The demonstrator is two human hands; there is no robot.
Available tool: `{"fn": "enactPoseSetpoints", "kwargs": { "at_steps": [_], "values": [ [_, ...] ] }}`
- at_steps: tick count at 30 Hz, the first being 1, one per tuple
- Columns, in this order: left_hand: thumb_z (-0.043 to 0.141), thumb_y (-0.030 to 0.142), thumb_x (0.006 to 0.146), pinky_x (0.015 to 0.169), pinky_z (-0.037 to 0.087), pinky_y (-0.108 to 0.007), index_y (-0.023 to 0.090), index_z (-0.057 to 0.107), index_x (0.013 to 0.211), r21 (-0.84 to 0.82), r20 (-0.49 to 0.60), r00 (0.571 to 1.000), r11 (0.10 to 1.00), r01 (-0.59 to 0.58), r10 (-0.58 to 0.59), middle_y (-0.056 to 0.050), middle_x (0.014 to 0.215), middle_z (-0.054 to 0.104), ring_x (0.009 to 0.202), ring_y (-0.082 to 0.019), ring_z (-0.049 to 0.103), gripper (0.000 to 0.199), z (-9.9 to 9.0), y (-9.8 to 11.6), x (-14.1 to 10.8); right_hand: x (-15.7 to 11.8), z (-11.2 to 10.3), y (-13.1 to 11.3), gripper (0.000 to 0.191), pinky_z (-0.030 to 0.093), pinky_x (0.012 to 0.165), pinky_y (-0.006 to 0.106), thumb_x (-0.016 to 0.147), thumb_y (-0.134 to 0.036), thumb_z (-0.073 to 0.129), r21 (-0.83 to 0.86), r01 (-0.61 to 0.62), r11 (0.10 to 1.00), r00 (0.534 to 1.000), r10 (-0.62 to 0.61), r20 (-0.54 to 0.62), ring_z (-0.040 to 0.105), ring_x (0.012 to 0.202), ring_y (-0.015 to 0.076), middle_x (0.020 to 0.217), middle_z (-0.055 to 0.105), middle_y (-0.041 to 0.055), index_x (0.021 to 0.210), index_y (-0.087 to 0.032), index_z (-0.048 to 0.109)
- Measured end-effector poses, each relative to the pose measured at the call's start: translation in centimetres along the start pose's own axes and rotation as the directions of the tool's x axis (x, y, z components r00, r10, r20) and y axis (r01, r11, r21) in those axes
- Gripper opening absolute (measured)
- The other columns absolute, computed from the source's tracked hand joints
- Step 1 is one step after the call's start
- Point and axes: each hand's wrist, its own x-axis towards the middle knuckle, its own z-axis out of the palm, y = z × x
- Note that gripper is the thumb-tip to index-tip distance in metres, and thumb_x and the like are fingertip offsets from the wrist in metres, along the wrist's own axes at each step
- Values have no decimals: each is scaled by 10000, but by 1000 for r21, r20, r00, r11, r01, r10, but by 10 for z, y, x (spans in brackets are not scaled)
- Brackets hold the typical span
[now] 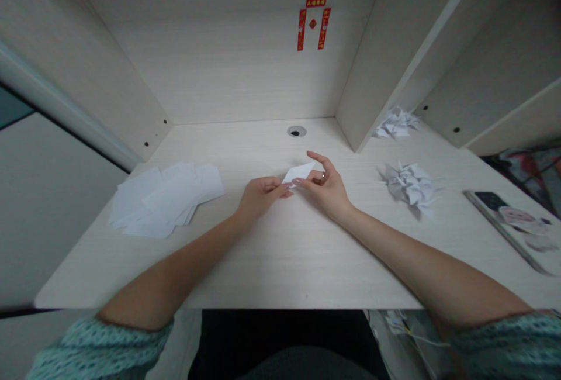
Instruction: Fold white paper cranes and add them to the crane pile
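Note:
A small folded piece of white paper (298, 173) is held between both my hands over the middle of the desk. My left hand (264, 194) pinches its left lower corner between thumb and fingers. On the other side, my right hand (326, 188) grips the lower right edge with thumb and fingers, its index finger raised and a ring on one finger. To the left lies a spread stack of white paper sheets (169, 199). Right of my right hand sits a pile of folded white paper pieces (412, 184).
Another heap of folded paper (397, 123) lies behind the upright divider panel (372, 76). A phone in a decorated case (512, 225) rests near the desk's right side. A round cable hole (297, 131) is at the back of the desk (280, 275).

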Motion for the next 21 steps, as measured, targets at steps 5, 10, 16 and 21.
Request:
{"fn": "enactPoseSetpoints", "kwargs": {
  "at_steps": [5, 10, 16, 21],
  "values": [
    [673, 479, 688, 650, 437, -258, 179, 659, 694, 15, 19, 1000, 1000, 6, -7, -50, 749, 740, 698, -164, 649, 300, -1, 2, 1, 0, 1, 1, 751, 401, 593, 253, 637, -366, 758, 69, -20, 997, 1000, 19, 8, 517, 547, 113, 576, 583, -81, 1290, -223, 417],
    [654, 480, 698, 600, 404, -247, 168, 660, 709, 30, 15, 1000, 999, 18, -18, -67, 773, 740, 674, -152, 628, 313, -2, 3, 3, 0, -1, 0, 689, 392, 598, 257, 683, -382, 716, 72, -28, 997, 999, 26, 26, 507, 563, 121, 594, 583, -67, 1294, -238, 430],
    [647, 482, 709, 612, 402, -238, 162, 658, 715, 39, 29, 1000, 999, -6, 5, -55, 757, 727, 694, -153, 624, 320, -2, 5, 0, 0, -2, 4, 603, 413, 653, 277, 752, -419, 642, 38, 21, 999, 999, -23, 48, 535, 651, 148, 651, 565, -46, 1290, -267, 417],
    [623, 499, 737, 610, 408, -234, 180, 661, 786, 130, 125, 987, 984, -120, 104, -13, 749, 697, 680, -147, 617, 325, -1, 6, -4, -1, -5, 3, 491, 414, 663, 281, 857, -419, 521, -145, 218, 965, 975, -210, 67, 500, 655, 151, 699, 506, -30, 1306, -267, 390]
  ]
}}
